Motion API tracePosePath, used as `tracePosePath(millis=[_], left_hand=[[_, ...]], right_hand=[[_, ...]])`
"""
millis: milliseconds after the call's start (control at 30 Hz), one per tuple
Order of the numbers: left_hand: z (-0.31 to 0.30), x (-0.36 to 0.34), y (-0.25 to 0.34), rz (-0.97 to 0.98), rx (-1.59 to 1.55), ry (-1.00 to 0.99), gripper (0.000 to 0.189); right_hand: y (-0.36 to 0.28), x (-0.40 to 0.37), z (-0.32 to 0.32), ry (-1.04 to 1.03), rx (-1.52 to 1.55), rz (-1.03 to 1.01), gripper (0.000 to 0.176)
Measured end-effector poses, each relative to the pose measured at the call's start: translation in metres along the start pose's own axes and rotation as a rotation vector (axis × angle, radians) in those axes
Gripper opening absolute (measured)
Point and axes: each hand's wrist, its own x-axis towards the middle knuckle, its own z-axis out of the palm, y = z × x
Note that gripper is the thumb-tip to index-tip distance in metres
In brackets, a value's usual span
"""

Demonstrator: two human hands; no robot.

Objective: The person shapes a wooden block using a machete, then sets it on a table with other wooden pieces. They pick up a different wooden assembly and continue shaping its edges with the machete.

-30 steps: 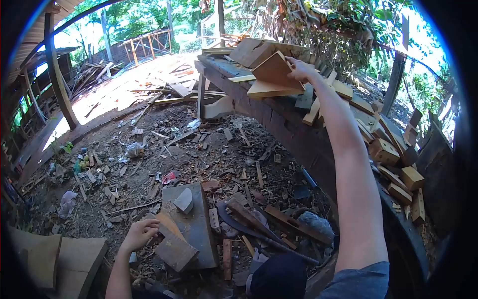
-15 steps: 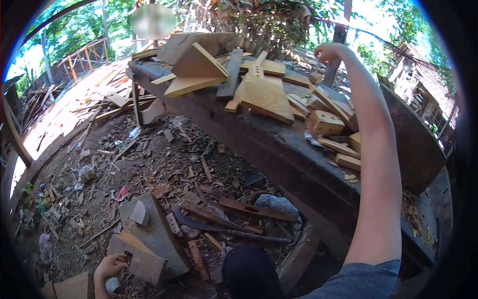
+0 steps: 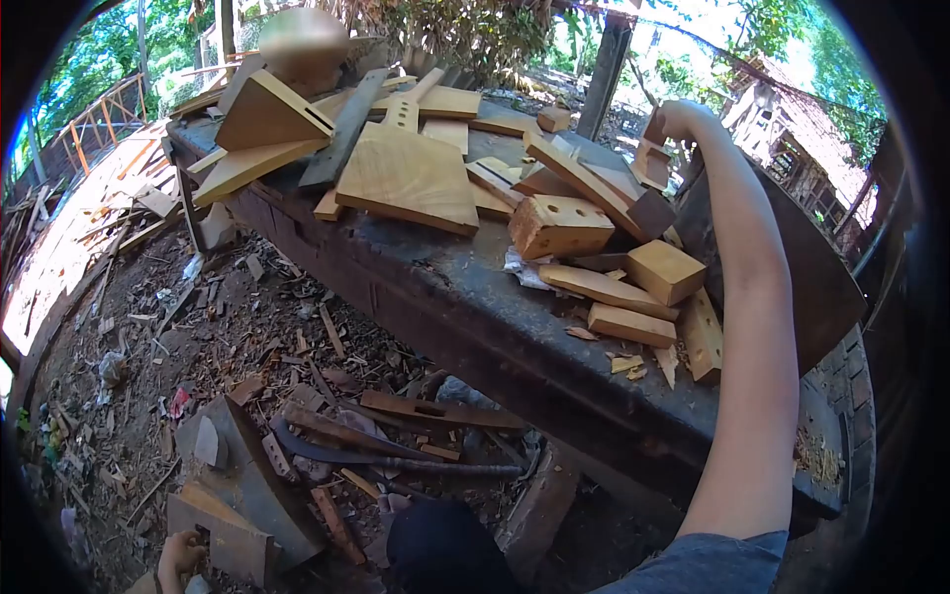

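Observation:
My right hand (image 3: 683,121) is stretched over the far right of the workbench (image 3: 475,292), its fingers closed on a brown notched wood piece (image 3: 651,161). At the lower left, my left hand (image 3: 182,554) has its fingers curled at the notch of a wooden block (image 3: 237,546), which leans on a larger grey board (image 3: 259,485). Near my right arm lie a block with holes (image 3: 562,226), a square block (image 3: 666,271) and another drilled block (image 3: 702,337). A paddle-shaped board (image 3: 408,178) rests farther left on the bench.
Angled boards (image 3: 267,114) are piled at the bench's far left end. A curved blade tool (image 3: 396,461) lies on the ground among wood scraps and chips. A wide dark panel (image 3: 782,257) stands right of my forearm. Behind the bench is a post (image 3: 604,77).
The view has shifted right, so the bench appears farther left and closer. My right hand, with nothing visible in it before, has come down and closed on the notched piece. My left hand stays by its block.

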Motion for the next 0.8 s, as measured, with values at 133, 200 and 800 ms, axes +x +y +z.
tracePosePath(millis=[133, 200, 800], left_hand=[[-0.007, -0.011, 0.032, 0.157, -0.059, 0.03, 0.046], [-0.028, -0.008, 0.032, 0.159, 0.014, -0.104, 0.044], [-0.158, 0.024, 0.524, 1.836, -0.317, 1.29, 0.043]], right_hand=[[-0.001, -0.003, -0.01, -0.012, 0.022, 0.103, 0.028], [0.002, 0.002, -0.009, 0.009, 0.169, 0.107, 0.026], [-0.039, 0.023, 0.015, -0.363, 0.156, 0.241, 0.032]])
